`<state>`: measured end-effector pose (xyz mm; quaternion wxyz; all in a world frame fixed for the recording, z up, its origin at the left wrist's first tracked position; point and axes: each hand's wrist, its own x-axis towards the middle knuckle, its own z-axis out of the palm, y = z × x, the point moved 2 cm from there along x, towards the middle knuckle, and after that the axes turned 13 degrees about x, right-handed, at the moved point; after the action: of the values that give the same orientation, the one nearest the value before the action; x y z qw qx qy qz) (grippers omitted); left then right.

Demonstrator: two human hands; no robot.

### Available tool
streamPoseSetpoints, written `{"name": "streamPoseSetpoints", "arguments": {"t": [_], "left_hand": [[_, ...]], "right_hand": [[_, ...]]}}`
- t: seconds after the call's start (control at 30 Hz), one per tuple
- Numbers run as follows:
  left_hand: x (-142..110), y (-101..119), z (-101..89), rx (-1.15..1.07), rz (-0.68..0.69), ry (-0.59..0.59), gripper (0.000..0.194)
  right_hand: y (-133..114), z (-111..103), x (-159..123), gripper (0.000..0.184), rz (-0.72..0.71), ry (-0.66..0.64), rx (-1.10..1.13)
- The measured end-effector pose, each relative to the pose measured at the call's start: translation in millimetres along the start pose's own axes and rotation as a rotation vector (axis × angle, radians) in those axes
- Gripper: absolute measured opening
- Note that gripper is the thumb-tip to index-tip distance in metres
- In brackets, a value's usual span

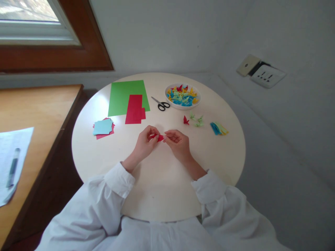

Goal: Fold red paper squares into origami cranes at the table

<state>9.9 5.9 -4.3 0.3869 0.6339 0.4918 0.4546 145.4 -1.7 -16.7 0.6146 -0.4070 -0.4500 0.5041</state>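
Between my two hands, over the middle of the round table, is a small folded piece of red paper (160,138). My left hand (145,141) pinches it from the left, thumb and fingers closed on it. From the other side, the fingertips of my right hand (179,143) are closed on its right end. Beyond my right hand stand a small red paper crane (185,120) and several pale green paper cranes (199,121). A red paper sheet (134,111) lies beyond my left hand, partly over a larger green sheet (117,99).
A white bowl (170,104) of colourful paper cranes stands at the back, with black-handled scissors (161,105) beside it. Blue and red paper squares (103,127) are stacked at left. Blue and yellow folded papers (218,128) lie at right. A wooden desk (47,104) holds a pen (13,167).
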Motion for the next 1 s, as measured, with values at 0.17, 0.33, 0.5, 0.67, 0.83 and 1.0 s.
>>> {"name": "streamPoseSetpoints", "arguments": {"t": [0.17, 0.33, 0.5, 0.67, 0.83, 1.0], "left_hand": [[0.2, 0.7, 1.1, -0.037, -0.028, -0.014, 0.010], [-1.1, 0.7, 3.0, -0.060, -0.038, -0.024, 0.010], [-2.5, -0.3, 5.6, -0.091, -0.017, -0.038, 0.011], [-2.6, -1.7, 7.5, -0.099, 0.003, -0.044, 0.012], [-3.2, -0.3, 8.2, -0.158, 0.001, -0.052, 0.013], [-4.1, 0.2, 9.2, -0.192, -0.005, -0.074, 0.016]], "right_hand": [[1.8, -0.4, 1.2, 0.025, 0.001, -0.014, -0.063], [0.7, 0.2, 1.3, 0.021, -0.044, -0.033, -0.112], [-0.2, 1.1, 0.8, 0.024, -0.032, -0.020, -0.138], [-2.4, 3.5, 0.6, 0.022, -0.031, -0.011, -0.142], [-1.8, 3.6, 0.2, 0.026, -0.025, -0.021, -0.117], [-0.5, 3.5, -0.7, 0.023, -0.036, -0.021, -0.135]]}}
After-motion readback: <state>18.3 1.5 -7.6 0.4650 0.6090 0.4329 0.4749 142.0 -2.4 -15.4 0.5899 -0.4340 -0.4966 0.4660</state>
